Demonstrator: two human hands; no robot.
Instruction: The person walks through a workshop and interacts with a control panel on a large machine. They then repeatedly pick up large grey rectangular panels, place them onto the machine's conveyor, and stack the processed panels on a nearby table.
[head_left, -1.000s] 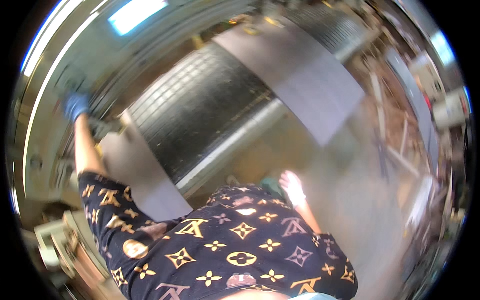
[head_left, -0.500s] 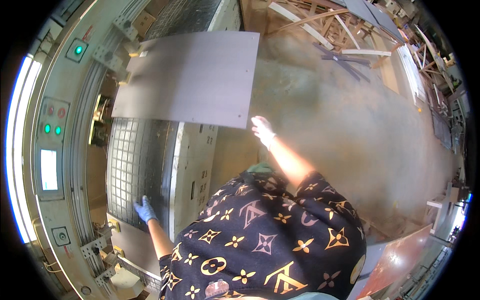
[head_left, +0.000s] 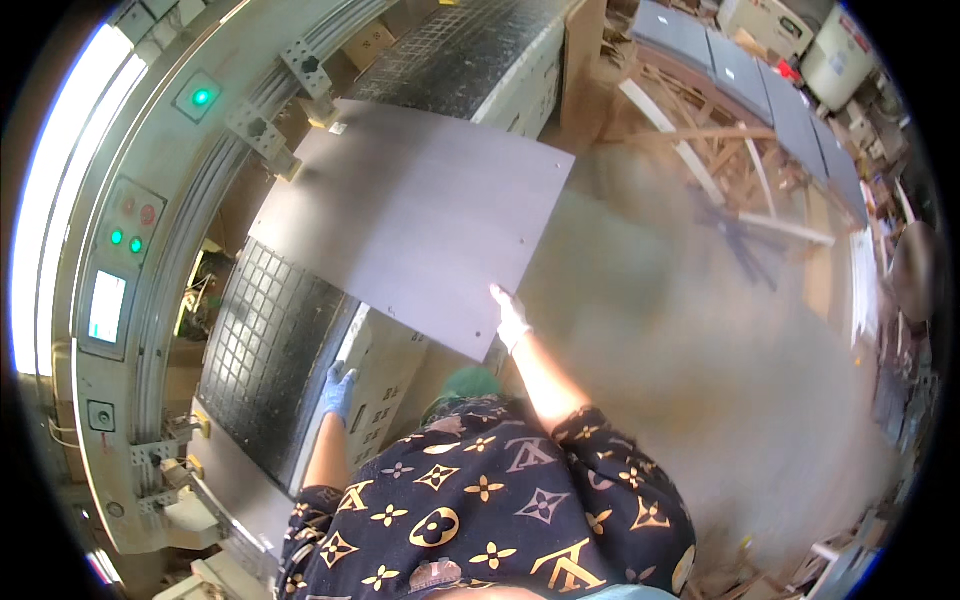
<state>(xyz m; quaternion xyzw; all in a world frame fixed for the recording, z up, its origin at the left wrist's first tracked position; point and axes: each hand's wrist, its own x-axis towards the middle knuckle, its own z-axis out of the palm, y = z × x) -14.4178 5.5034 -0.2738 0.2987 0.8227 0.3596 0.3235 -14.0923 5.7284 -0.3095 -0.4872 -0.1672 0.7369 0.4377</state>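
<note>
While our right hand (head_left: 511, 322) pinches the near edge of the sheet (head_left: 415, 215), the flat grey panel reaches away toward eleven o'clock, its far part lying over the machine bed (head_left: 265, 350). We grip it at the low right corner, fingers closed on the rim, which likely lets the bed carry most of the weight while we steer one end. Our left hand (head_left: 338, 390), in a blue glove, rests at seven o'clock against the pale side of the machine, fingers laid flat and together on it rather than clamped on anything; it looks like a steadying touch. The bed is a dark grid of small squares, running up toward twelve o'clock under the sheet. At nine o'clock a curved grey frame (head_left: 165, 190) carries green lamps and a small lit screen. From one to three o'clock lies a dusty concrete floor (head_left: 700, 380), with wooden frames (head_left: 720, 150) and grey cabinets (head_left: 740, 80) well apart from us.
</note>
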